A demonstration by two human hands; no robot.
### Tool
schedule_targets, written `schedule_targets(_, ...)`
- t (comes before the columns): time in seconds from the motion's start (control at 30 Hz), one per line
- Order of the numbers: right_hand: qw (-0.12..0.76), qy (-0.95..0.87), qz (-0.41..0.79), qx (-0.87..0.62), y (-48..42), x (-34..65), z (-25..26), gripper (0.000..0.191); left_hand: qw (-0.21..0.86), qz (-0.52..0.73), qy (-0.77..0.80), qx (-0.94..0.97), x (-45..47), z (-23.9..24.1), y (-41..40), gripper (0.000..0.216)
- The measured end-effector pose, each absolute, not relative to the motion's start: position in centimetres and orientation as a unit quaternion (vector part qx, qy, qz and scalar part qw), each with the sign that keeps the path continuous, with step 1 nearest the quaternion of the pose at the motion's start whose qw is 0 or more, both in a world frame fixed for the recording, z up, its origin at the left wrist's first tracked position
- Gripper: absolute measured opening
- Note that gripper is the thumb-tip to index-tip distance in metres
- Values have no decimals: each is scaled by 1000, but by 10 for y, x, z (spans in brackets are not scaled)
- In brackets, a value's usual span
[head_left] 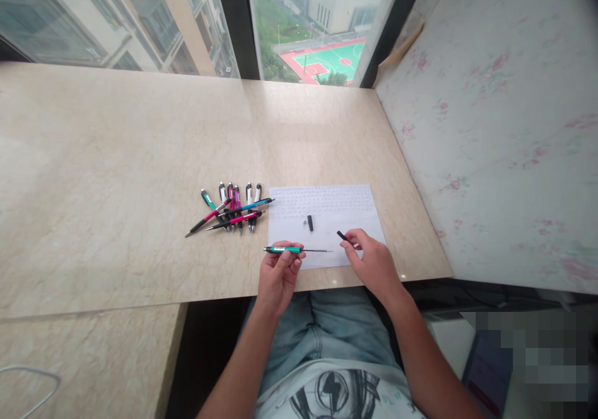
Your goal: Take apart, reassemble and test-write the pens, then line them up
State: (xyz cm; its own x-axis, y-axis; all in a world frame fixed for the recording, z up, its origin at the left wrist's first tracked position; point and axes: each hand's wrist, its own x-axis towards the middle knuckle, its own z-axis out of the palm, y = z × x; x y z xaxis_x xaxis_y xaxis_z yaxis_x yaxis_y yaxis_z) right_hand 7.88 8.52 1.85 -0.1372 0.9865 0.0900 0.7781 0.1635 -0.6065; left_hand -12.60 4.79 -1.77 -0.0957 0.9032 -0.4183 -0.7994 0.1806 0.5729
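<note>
My left hand [279, 276] is closed on a green mechanical pencil body [292, 250], held level above the paper. A thin dark rod [315, 250] sticks out of its right end toward my other hand. Between the thumb and fingers of my right hand [371, 257] is a small black tubular pen part [344, 236]; its lower end is hidden by the fingers. On the sheet of paper [322, 198] lie a short black grip sleeve [310, 223] and a tiny metallic piece [304, 222] beside it.
Left of the paper, several pens lie in an overlapping pile, among them a blue pen [247, 208] and a pink pen [243, 220]. The marble-patterned counter [116, 188] ends at windows behind and a floral wall [467, 126] on the right. A white cable [44, 372] lies front left.
</note>
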Motion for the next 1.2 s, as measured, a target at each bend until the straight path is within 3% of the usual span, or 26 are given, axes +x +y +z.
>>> schedule_targets(0.2, 232, -724, 181, -624, 114, 43, 2, 10, 678, 640, 359, 57, -126, -16, 49, 27)
schedule_targets(0.33, 227, -693, 241, -641, 126, 29, 3, 14, 675, 645, 355, 47, -127, -16, 49, 28)
schedule_targets(0.53, 317, -657, 367, -578, 112, 40, 21, 29, 673, 640, 364, 64, -125, -15, 48, 25)
schedule_targets(0.67, 296, -674, 459, -497, 93, 52, 42, 30, 667, 636, 377, 87, -122, -13, 49, 24)
schedule_targets(0.83, 260, -751, 376, -476, 85, 57, 46, 13, 680, 611, 385, 124, -120, -11, 48, 21)
schedule_targets(1.2, 283, -766, 327, -476, 83, 69, 30, 13, 677, 624, 374, 113, -121, -15, 48, 25)
